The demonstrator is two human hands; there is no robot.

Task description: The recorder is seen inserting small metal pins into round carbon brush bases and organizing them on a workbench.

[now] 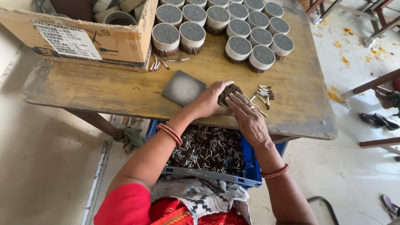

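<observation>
1. I saw my left hand (pixel 208 101) curled around a round bundle of small sticks (pixel 229 92) at the near edge of the worktop (pixel 125 89)
2. My right hand (pixel 246 114) lay flat on the bundle's top, fingers pressed together
3. Loose sticks (pixel 263 93) lay just right of the bundle, a dark square tile (pixel 183 87) just left
4. Finished bundles (pixel 225 25) stood far back beside a cardboard box (pixel 83 35)
5. A blue crate (pixel 250 162) of sticks sat below, near me
</observation>
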